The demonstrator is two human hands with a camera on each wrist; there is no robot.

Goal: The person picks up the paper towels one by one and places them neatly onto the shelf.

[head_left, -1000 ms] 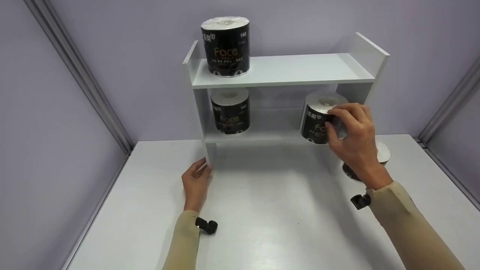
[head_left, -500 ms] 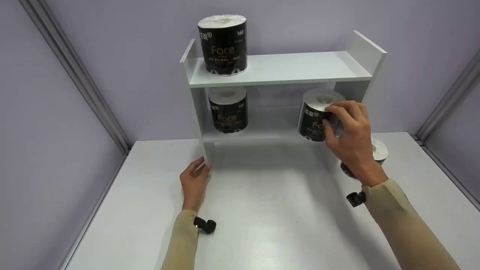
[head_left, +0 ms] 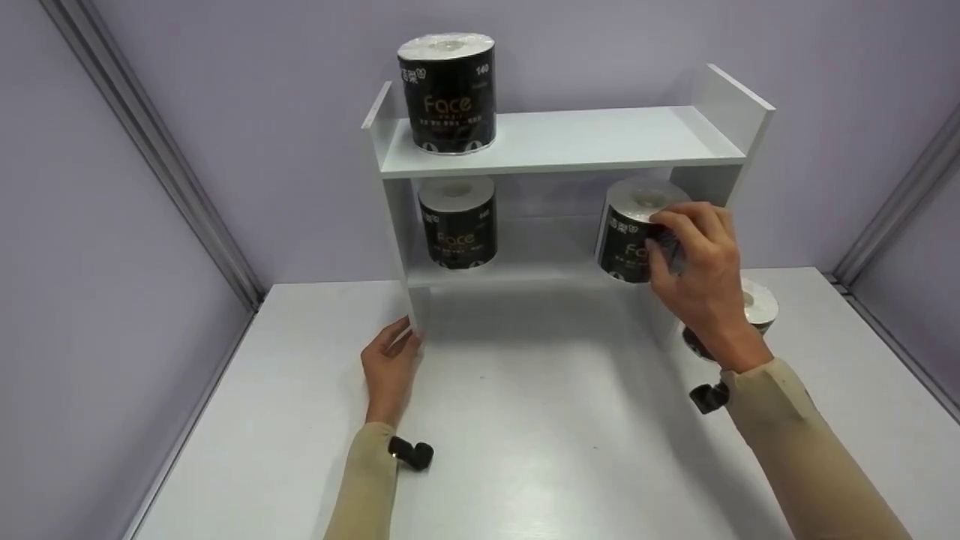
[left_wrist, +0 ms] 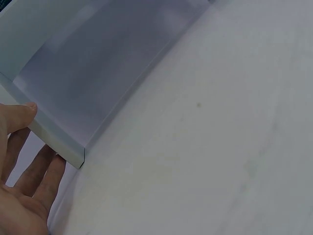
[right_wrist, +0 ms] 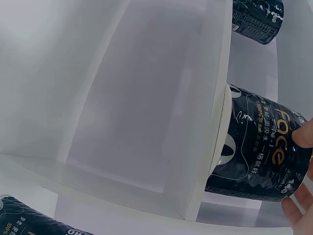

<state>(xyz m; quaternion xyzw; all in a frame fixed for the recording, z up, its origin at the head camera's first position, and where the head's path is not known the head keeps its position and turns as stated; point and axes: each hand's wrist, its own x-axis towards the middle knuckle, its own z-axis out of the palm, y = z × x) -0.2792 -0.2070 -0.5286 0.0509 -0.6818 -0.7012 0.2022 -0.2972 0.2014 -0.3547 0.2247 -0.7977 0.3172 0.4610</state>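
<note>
My right hand [head_left: 701, 274] grips a wrapped tissue roll [head_left: 626, 244] with a black "Face" label, thumb on its front and fingers over the top rim. This roll stands upright at the right end of the middle shelf; in the right wrist view, the white base of the tissue roll [right_wrist: 222, 132] juts slightly past the shelf's front edge. Low at the left, my left hand [head_left: 390, 367] pinches the side panel of the white shelf unit [head_left: 562, 142]. In the left wrist view, its thumb lies inside the panel [left_wrist: 58, 144] and its fingers outside.
A matching roll [head_left: 450, 97] stands on the top shelf at left, another roll [head_left: 459, 232] directly below it on the middle shelf. A further roll [head_left: 759, 304] stands on the white table [head_left: 525, 450] right of the unit, partly behind my right wrist. Lilac walls [head_left: 187, 112] enclose the table.
The roll in my right hand has edged slightly back on the middle shelf, the hand moving with it. My left hand keeps its hold on the panel. The head view has shifted a little.
</note>
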